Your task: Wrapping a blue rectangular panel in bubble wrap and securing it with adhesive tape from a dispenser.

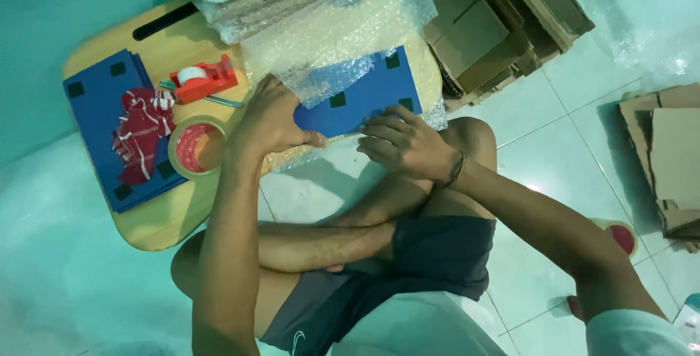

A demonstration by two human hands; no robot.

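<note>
Two hands at the middle of the frame, both pressed on one blue board (pixel 362 99) half wrapped in bubble wrap (pixel 343 32). Left hand (pixel 271 119) flat on the board's left end, thumb stretched along the lower edge, fingers together, clamped on nothing. Right hand (pixel 403 142) just beside it on the lower right edge, fingers spread and bent, fingertips touching the board. Board lying tilted across the near edge of a low wooden table (pixel 157 225), lower edge over the knees.

Left part of the frame: one stack of blue boards (pixel 91 101), board count impossible to tell, with one red and white cloth (pixel 142 134) on top. One red tape dispenser (pixel 205 79) just above one roll of tape (pixel 195 148). A second roll of tape (pixel 618 233) on the tiled floor (pixel 554 145) at lower right.

Upper right: a pile of flat cardboard (pixel 496 21); more cardboard (pixel 667 155) at the right edge. Open floor between the two piles.
</note>
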